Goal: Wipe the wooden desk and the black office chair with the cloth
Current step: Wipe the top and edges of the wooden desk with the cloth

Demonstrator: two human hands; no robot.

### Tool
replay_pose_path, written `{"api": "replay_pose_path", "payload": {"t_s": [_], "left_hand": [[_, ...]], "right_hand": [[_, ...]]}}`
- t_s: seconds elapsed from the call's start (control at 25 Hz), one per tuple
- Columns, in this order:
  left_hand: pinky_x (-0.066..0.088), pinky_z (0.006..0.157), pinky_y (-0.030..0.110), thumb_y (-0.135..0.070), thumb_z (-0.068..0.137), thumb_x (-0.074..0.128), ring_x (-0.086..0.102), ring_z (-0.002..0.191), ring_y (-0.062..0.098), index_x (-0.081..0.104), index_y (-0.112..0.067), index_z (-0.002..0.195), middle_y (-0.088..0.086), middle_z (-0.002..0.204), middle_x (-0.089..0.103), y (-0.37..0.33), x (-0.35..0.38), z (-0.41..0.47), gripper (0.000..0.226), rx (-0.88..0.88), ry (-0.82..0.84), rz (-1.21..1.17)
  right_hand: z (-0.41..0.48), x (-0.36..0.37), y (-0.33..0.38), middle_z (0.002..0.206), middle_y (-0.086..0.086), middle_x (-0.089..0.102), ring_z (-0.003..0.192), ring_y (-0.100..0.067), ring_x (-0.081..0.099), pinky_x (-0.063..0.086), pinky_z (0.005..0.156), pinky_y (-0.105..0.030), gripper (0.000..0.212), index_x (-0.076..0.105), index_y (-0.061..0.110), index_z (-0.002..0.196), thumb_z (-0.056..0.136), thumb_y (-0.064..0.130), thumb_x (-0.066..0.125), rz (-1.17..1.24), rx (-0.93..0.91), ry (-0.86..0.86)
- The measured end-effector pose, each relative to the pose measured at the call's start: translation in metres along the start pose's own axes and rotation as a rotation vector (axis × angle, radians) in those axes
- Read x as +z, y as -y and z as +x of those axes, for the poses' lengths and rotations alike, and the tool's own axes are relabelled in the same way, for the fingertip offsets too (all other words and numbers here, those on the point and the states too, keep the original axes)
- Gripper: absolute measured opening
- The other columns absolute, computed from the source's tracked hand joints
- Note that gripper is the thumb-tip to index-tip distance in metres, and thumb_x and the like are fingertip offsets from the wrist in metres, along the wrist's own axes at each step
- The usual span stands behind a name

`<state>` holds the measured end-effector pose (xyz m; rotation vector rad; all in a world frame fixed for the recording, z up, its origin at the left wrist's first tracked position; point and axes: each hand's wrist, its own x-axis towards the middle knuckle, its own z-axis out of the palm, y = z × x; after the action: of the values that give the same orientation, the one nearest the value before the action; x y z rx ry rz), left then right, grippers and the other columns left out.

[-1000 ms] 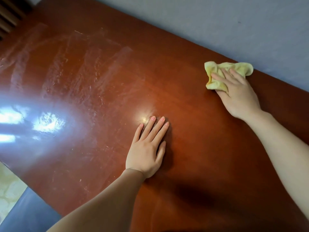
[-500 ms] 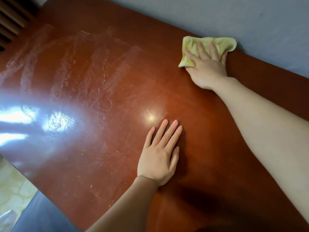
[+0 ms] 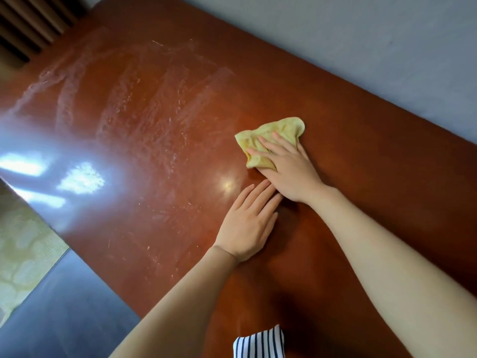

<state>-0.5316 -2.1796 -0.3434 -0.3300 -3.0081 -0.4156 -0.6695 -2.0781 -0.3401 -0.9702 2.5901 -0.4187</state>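
Observation:
A glossy reddish-brown wooden desk fills most of the view. A crumpled yellow cloth lies on it near the middle. My right hand presses flat on the cloth with straight fingers. My left hand rests flat on the bare wood just below it, fingertips almost touching my right hand. Pale streaks and smears mark the desk surface to the left. A dark surface at the lower left may be the black chair; I cannot tell.
A grey wall runs along the desk's far edge. Dark vertical slats stand at the top left corner. Pale patterned floor shows left of the desk's near edge. A striped garment hangs at the bottom.
My right hand has slid the cloth from the desk's far edge by the wall back toward me, down next to my left hand. My left hand has stayed flat in place.

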Motion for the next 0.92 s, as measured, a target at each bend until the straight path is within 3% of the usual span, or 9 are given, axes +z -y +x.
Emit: {"api": "replay_pose_path", "payload": {"t_s": [0.2, 0.4, 0.6, 0.76, 0.92], "left_hand": [[0.025, 0.114, 0.040, -0.027, 0.098, 0.035, 0.046, 0.130, 0.025, 0.055, -0.010, 0.131, 0.006, 0.136, 0.055, -0.017, -0.007, -0.039, 0.042, -0.083, -0.026, -0.034], [0.022, 0.114, 0.038, -0.024, 0.095, 0.039, 0.047, 0.128, 0.026, 0.060, -0.011, 0.125, 0.006, 0.131, 0.058, -0.033, -0.009, -0.111, 0.039, -0.381, -0.108, -0.126], [0.019, 0.115, 0.040, -0.018, 0.093, 0.043, 0.039, 0.130, 0.025, 0.060, -0.007, 0.124, 0.009, 0.131, 0.057, -0.017, -0.025, -0.129, 0.037, -0.451, -0.276, -0.170], [0.017, 0.115, 0.043, -0.017, 0.092, 0.041, 0.037, 0.130, 0.027, 0.058, -0.004, 0.124, 0.013, 0.132, 0.055, 0.010, -0.034, -0.150, 0.038, -0.540, -0.336, -0.108], [0.010, 0.115, 0.044, -0.020, 0.092, 0.038, 0.034, 0.131, 0.028, 0.048, -0.009, 0.128, 0.015, 0.134, 0.052, 0.026, -0.030, -0.177, 0.039, -0.602, -0.323, -0.106]], "right_hand": [[-0.086, 0.009, -0.002, 0.154, 0.019, 0.021, 0.143, -0.002, 0.002, 0.000, 0.116, -0.036, 0.045, 0.032, 0.045, 0.142, 0.097, 0.045, 0.032, 0.061, 0.092, -0.016], [-0.137, 0.007, -0.024, 0.154, 0.022, 0.014, 0.142, 0.003, -0.003, 0.006, 0.116, -0.038, 0.050, 0.022, 0.050, 0.143, 0.093, 0.048, 0.027, -0.038, 0.230, -0.012], [-0.092, 0.007, -0.021, 0.158, 0.012, 0.013, 0.145, -0.009, -0.002, 0.006, 0.118, -0.044, 0.048, 0.023, 0.041, 0.147, 0.100, 0.046, 0.026, 0.016, 0.423, -0.147], [-0.033, 0.003, -0.005, 0.160, 0.005, -0.001, 0.145, -0.022, -0.011, 0.000, 0.116, -0.053, 0.051, 0.010, 0.042, 0.149, 0.100, 0.050, 0.020, -0.064, 0.561, -0.062], [0.006, 0.004, 0.026, 0.159, 0.003, -0.008, 0.144, -0.028, -0.016, -0.002, 0.114, -0.057, 0.052, 0.003, 0.043, 0.149, 0.100, 0.050, 0.019, -0.112, 0.528, 0.021]]}}
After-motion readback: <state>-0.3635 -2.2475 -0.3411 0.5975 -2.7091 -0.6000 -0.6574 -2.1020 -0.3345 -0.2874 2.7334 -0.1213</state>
